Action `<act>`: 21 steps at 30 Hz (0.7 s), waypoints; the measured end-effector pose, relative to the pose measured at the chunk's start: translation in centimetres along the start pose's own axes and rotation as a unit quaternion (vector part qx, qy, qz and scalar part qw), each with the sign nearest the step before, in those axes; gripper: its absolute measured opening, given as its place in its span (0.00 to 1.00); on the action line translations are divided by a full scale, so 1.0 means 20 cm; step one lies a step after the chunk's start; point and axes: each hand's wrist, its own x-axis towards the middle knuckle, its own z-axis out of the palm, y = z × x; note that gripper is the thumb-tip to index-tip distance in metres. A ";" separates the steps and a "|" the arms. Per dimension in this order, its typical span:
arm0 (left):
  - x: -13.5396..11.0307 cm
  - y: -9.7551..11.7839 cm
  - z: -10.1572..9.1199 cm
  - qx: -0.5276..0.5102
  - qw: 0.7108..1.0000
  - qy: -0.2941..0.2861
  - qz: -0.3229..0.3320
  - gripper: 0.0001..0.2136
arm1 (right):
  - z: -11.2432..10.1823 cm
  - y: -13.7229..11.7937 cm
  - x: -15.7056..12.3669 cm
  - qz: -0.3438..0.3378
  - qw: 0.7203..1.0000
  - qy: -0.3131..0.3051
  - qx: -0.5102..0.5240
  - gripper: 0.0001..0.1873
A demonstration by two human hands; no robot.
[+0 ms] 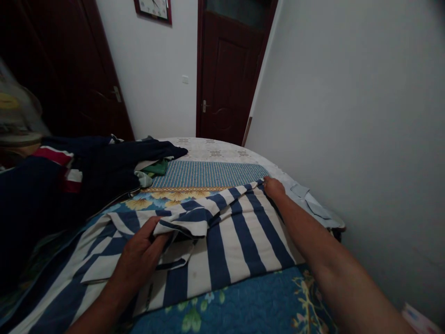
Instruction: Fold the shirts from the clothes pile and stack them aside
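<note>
A navy-and-white striped garment (229,232) lies spread on the bed in front of me. My left hand (141,255) rests on its near left part, fingers closed round a folded fold of the cloth. My right hand (273,187) reaches far out and pinches the garment's far right corner. A blue floral quilt (250,306) lies under the garment.
A heap of dark navy clothes (97,167) with red and white stripes sits at the left, with a green cloth (156,168) beside it. A blue striped cloth (208,174) lies beyond. The white wall (365,116) runs close on the right; two dark doors (225,74) stand behind the bed.
</note>
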 end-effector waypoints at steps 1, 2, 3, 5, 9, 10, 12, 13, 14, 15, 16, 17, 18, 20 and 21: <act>0.00 0.00 0.00 0.000 1.000 0.003 -0.004 0.20 | 0.01 0.00 0.01 0.000 1.000 0.000 0.000 0.23; 0.01 -0.01 0.00 0.001 1.000 0.003 -0.006 0.20 | 0.01 0.00 0.02 0.001 1.000 0.001 -0.001 0.23; 0.01 -0.01 0.00 0.000 1.000 0.001 -0.009 0.19 | 0.01 0.00 0.03 0.003 1.000 0.005 0.000 0.24; 0.01 0.00 0.00 -0.006 1.000 0.002 -0.014 0.20 | 0.02 0.00 0.05 0.009 1.000 0.013 0.015 0.25; 0.02 0.03 -0.03 -0.001 1.000 0.008 -0.024 0.20 | 0.04 0.00 0.08 0.030 0.997 0.014 0.069 0.20; 0.02 0.03 -0.04 0.011 1.000 0.012 -0.026 0.19 | 0.04 0.00 0.09 0.037 0.996 0.015 0.081 0.19; 0.05 0.04 -0.07 0.039 0.999 0.023 -0.028 0.19 | 0.04 0.00 0.11 0.054 0.992 0.024 0.108 0.17; 0.07 0.05 -0.09 0.052 0.998 0.027 -0.028 0.19 | 0.04 0.00 0.12 0.063 0.989 0.033 0.127 0.17; 0.10 0.06 -0.12 0.063 0.997 0.029 -0.030 0.19 | 0.03 0.00 0.13 0.072 0.985 0.041 0.149 0.17; 0.15 0.07 -0.14 0.075 0.996 0.027 -0.035 0.20 | 0.02 0.00 0.15 0.080 0.980 0.048 0.174 0.17; 0.20 0.09 -0.17 0.087 0.995 0.024 -0.044 0.20 | 0.01 0.01 0.16 0.089 0.974 0.052 0.202 0.17; 0.26 0.12 -0.19 0.100 0.993 0.021 -0.053 0.20 | -0.01 0.01 0.18 0.098 0.966 0.055 0.232 0.17; 0.33 0.15 -0.22 0.114 0.991 0.015 -0.061 0.20 | -0.03 0.02 0.19 0.107 0.957 0.057 0.263 0.17; 0.49 0.21 -0.27 0.116 0.992 0.032 -0.033 0.19 | -0.08 0.02 0.22 0.123 0.936 0.062 0.325 0.17; 0.57 0.24 -0.29 0.106 0.993 0.043 -0.002 0.18 | -0.10 0.02 0.22 0.128 0.925 0.067 0.353 0.16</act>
